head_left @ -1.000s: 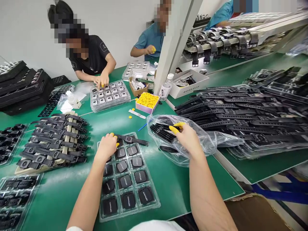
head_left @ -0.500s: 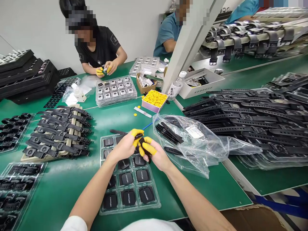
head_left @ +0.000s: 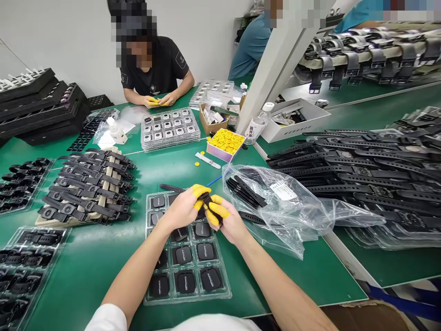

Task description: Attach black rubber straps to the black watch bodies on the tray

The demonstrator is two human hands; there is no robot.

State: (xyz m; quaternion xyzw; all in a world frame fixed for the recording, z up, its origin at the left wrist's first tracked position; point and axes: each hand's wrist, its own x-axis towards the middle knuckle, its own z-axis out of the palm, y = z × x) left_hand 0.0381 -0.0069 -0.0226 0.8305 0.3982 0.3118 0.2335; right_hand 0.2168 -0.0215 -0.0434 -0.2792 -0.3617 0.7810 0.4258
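Note:
Yellow finger cots cover several fingertips of both my hands. My left hand (head_left: 184,208) pinches a small black watch part (head_left: 206,197); its exact kind is mostly hidden by the fingers. Against it, my right hand (head_left: 231,225) grips a black watch strap (head_left: 214,215) between thumb and fingers. The two pieces meet, though I cannot tell whether they are joined. Below the hands lies a clear plastic tray (head_left: 188,298) with dark square watch pieces in its compartments. A loose black strap (head_left: 172,188) lies behind the tray.
A clear bag (head_left: 287,220) holding black straps lies at right, beside piled black watches (head_left: 347,172). Watches on a rack (head_left: 86,193) stand left. Behind are a box of yellow finger cots (head_left: 225,142), a bottle (head_left: 257,126) and a co-worker (head_left: 155,69) handling something small.
My hands have brought the two black pieces together, where they were slightly apart. The view has shifted a little. Across the table, the co-worker's hands have lowered.

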